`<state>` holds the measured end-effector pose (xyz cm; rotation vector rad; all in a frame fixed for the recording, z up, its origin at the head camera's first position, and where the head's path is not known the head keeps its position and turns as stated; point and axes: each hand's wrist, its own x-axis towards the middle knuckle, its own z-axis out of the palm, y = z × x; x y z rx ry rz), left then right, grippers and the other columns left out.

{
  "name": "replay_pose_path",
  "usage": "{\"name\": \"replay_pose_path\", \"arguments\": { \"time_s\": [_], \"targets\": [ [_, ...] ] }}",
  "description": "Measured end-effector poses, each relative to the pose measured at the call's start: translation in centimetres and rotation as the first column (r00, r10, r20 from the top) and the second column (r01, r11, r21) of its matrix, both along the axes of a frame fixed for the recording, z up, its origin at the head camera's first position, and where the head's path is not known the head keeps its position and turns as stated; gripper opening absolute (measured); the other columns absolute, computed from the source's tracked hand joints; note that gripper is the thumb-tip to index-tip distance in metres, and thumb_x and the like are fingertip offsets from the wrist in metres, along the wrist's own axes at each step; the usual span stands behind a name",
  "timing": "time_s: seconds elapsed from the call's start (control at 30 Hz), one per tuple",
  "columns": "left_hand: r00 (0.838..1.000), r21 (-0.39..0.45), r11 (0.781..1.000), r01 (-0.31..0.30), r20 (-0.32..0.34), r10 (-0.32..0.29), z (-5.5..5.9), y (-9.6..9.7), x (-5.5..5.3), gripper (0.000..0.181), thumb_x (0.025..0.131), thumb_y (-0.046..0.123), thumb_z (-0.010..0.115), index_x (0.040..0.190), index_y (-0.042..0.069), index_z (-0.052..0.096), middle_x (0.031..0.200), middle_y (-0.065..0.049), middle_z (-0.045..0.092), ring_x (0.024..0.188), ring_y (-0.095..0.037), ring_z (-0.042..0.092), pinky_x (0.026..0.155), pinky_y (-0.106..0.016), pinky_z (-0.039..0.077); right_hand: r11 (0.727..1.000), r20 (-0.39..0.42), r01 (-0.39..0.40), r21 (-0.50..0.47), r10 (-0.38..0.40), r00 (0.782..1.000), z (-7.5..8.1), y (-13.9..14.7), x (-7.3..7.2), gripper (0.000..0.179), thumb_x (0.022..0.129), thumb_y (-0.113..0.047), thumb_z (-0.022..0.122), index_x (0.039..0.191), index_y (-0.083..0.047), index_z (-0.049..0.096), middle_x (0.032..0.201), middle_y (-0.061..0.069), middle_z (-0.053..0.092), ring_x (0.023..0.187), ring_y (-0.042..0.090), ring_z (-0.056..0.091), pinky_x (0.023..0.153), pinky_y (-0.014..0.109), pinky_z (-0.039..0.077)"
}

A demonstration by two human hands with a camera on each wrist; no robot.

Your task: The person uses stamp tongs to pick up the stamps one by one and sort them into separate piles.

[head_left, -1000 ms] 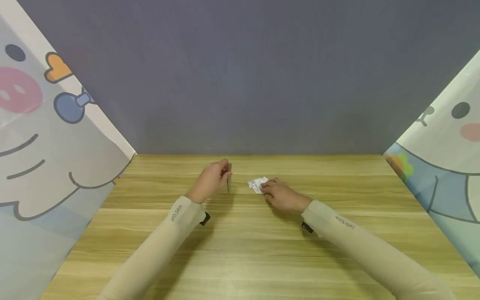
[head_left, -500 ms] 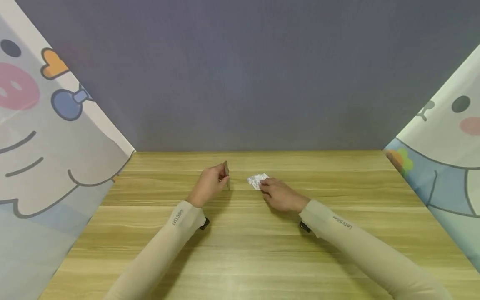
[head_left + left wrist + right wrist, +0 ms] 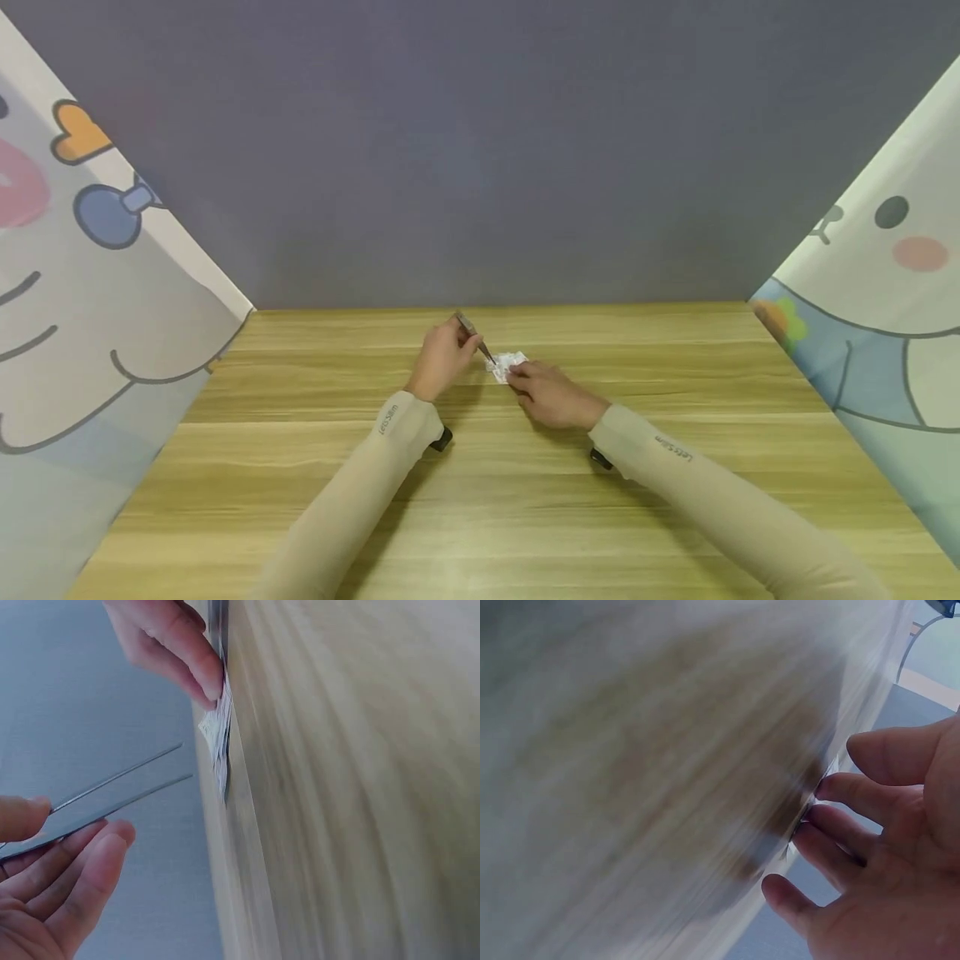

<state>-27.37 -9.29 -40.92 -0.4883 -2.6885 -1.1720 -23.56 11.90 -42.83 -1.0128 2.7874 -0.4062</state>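
Observation:
My left hand [image 3: 440, 360] pinches a pair of metal tweezers [image 3: 472, 332] between thumb and fingers. The tweezers slant down to the right, their tips at the left part of some crumpled-looking whitish paper pieces [image 3: 504, 364] on the table. In the left wrist view the two prongs stand apart with nothing between them, a small gap short of the layered pieces [image 3: 216, 739]. From the right side my right hand [image 3: 553, 397] rests its fingertips on the pieces. Its fingers [image 3: 832, 847] are bent slightly and spread in the right wrist view, where the paper is mostly hidden.
The wood-grain table [image 3: 480, 508] ends at a grey wall [image 3: 487, 167] behind the hands. Side panels with cartoon animals, the left panel [image 3: 150, 317] and the right panel [image 3: 870, 333], border it. A small dark device [image 3: 441, 439] sits under the left wrist.
My left hand has moved right and turned the tweezers from nearly upright in view to slanting, bringing their tips to the paper pieces. The right hand stays on the pieces.

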Motion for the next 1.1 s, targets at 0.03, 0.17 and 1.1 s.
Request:
{"name": "replay_pose_path", "arguments": {
  "time_s": [0.03,0.17,1.1],
  "targets": [
    [1.000,0.003,1.000,-0.009,-0.003,0.009,-0.1,0.3,-0.2,0.010,0.095,0.015,0.060,0.093,0.006,0.060,0.075,-0.002,0.063,0.049,-0.013,0.050,0.045,-0.028,0.041,1.000,0.004,-0.001,0.000,0.001,1.000,0.0,0.0,0.0,0.044,0.098,-0.013,0.050,0.139,0.002,0.043,0.143,0.018,0.038,0.132,0.035,0.033,0.103,0.057,0.028],
    [1.000,0.017,0.999,-0.028,0.009,0.028,-0.3,0.9,-1.0,0.009,0.095,0.014,0.060,0.093,0.004,0.059,0.076,-0.004,0.063,0.049,-0.013,0.050,0.045,-0.028,0.041,1.000,0.031,-0.006,0.024,0.006,0.999,0.3,-0.1,0.1,0.046,0.098,-0.013,0.050,0.140,0.002,0.041,0.146,0.017,0.035,0.134,0.035,0.030,0.103,0.058,0.027],
    [0.994,0.009,0.998,-0.066,0.084,0.065,-0.8,2.1,-2.3,0.013,0.095,0.016,0.060,0.091,0.004,0.058,0.074,-0.004,0.061,0.054,-0.015,0.053,0.047,-0.028,0.044,0.995,0.071,0.026,0.101,-0.033,0.997,0.3,-0.1,-0.1,0.049,0.100,-0.018,0.048,0.145,-0.005,0.036,0.150,0.011,0.029,0.138,0.028,0.025,0.105,0.052,0.026]
  ]
}}
